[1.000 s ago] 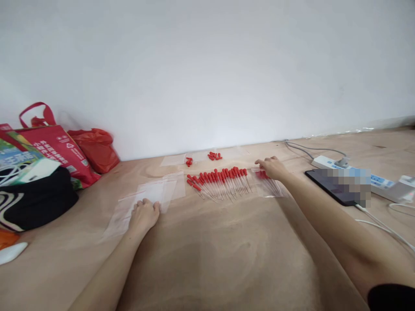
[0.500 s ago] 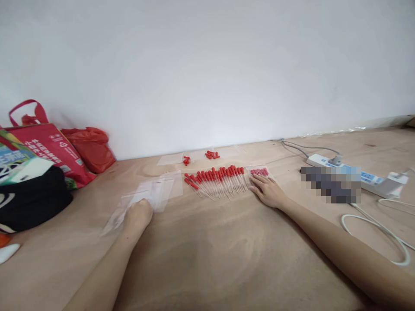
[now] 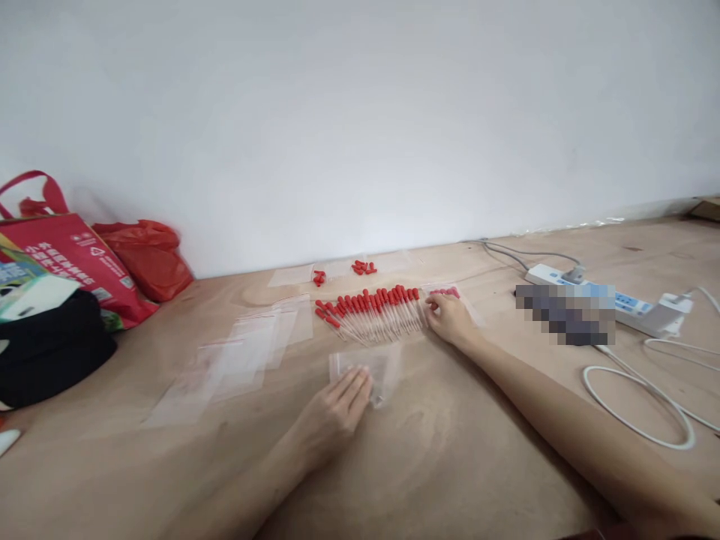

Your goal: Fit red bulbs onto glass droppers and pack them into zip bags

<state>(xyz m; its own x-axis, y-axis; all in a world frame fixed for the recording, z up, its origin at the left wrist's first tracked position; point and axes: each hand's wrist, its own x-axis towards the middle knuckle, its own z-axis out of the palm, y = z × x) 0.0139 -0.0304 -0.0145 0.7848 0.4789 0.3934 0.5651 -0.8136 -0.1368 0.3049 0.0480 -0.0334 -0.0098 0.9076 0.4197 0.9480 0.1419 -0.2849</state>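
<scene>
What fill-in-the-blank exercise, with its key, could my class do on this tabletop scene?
1. The left hand is on a clear plastic ____ (three letters).
2. The bulbs of the droppers in the long row are coloured ____.
3. From the person's view, the power strip lies to the ____ of the long row.

Missing words: bag; red; right.

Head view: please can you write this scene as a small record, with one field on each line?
left hand: fingers on a clear bag; grip unclear
right hand: at the right end of the tube row, beside a bag with red-topped pieces; grip unclear
middle: row of red-topped clear tubes
left of row: overlapping clear bags
behind row: two small groups of red caps
far right: power strip, white cable
far left: red shopping bag
</scene>
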